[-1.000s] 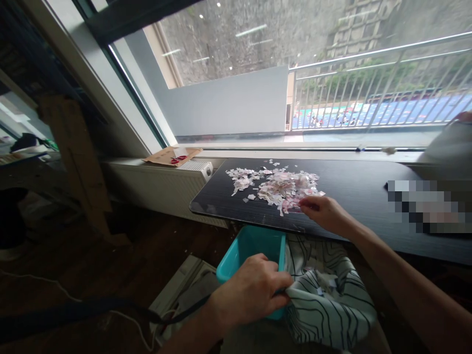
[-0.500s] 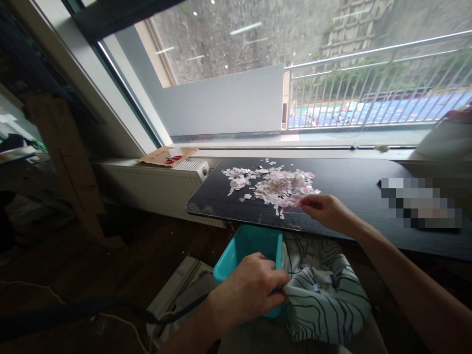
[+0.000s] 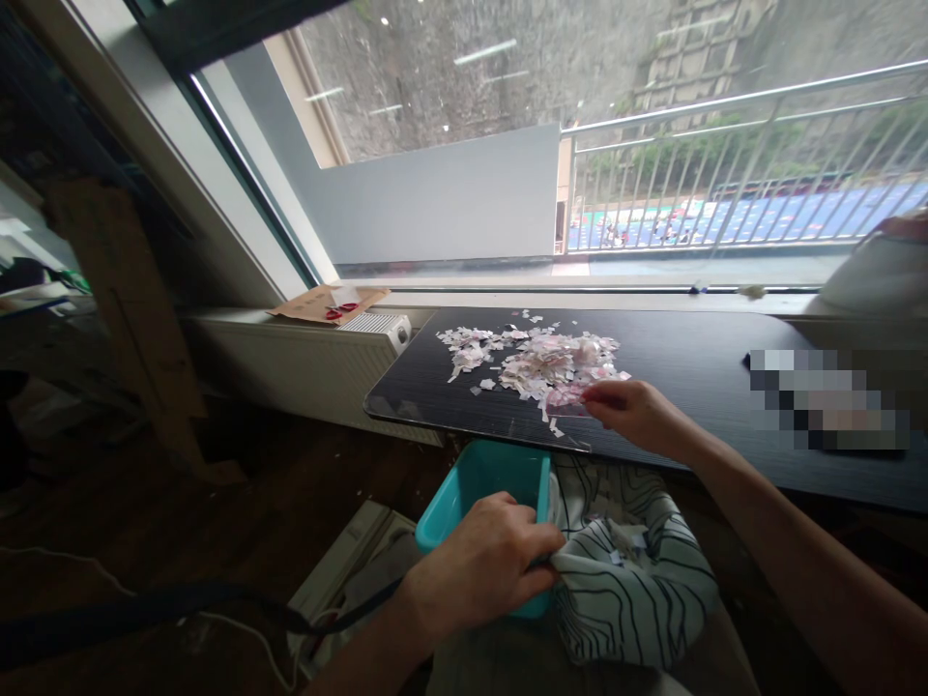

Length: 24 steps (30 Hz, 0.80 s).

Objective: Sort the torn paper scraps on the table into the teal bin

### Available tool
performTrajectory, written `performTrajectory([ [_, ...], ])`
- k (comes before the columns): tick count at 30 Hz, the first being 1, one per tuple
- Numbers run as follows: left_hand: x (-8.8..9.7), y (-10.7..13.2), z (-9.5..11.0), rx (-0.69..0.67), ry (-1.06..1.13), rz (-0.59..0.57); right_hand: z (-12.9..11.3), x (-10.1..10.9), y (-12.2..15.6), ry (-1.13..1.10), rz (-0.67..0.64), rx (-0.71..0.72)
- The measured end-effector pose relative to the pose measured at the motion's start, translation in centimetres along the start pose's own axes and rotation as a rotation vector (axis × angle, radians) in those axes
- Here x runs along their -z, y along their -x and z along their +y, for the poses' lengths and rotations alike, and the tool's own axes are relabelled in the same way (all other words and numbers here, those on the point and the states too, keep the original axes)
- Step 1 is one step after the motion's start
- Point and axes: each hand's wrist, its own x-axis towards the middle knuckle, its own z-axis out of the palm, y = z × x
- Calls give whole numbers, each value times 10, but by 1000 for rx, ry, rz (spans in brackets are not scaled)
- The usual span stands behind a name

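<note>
Fingers closed, my right hand [image 3: 627, 411] pinches a pinkish see-through plastic piece [image 3: 566, 400] at the near edge of a heap of small paper scraps [image 3: 551, 360]. The heap lies on a dark table [image 3: 696, 367]. Below the table edge, my left hand [image 3: 500, 546] grips the edge of a white cloth with dark wavy stripes [image 3: 630, 604]. A few paper bits [image 3: 629, 539] lie in the folds of this cloth. Just beyond my left hand stands a teal bin [image 3: 453, 493], partly hidden by that hand.
Red-handled scissors [image 3: 340, 310] lie on brown cardboard [image 3: 311, 305] left of the table, above a white radiator [image 3: 340, 362]. A blurred-out object [image 3: 826, 401] rests on the table's right side. A cable [image 3: 94, 558] crosses the dark floor.
My right hand has slid slightly left along the near edge of the heap with the plastic piece. My left hand and the cloth have shifted slightly left.
</note>
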Motion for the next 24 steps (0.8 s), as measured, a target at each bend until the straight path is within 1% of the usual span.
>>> performTrajectory([
  [4,0,1,-1,5,20,-6,1,-5,-6,35,-9,26],
  [8,1,2,-3,20,22,-5,1,4,1,127,-29,15],
  [11,1,2,-6,26,8,6,3,12,7,111,-18,-10],
  [14,2,2,-9,36,22,21,5,14,11,90,6,-33],
  [16,2,2,-9,47,41,21,5,14,14,81,-26,-44],
  [20,2,2,-10,54,48,16,1,17,22,35,-136,-24],
  [22,3,2,-10,57,48,11,0,17,22,8,-117,-28],
  [24,3,3,-10,60,53,7,0,15,19,-1,-58,-50],
])
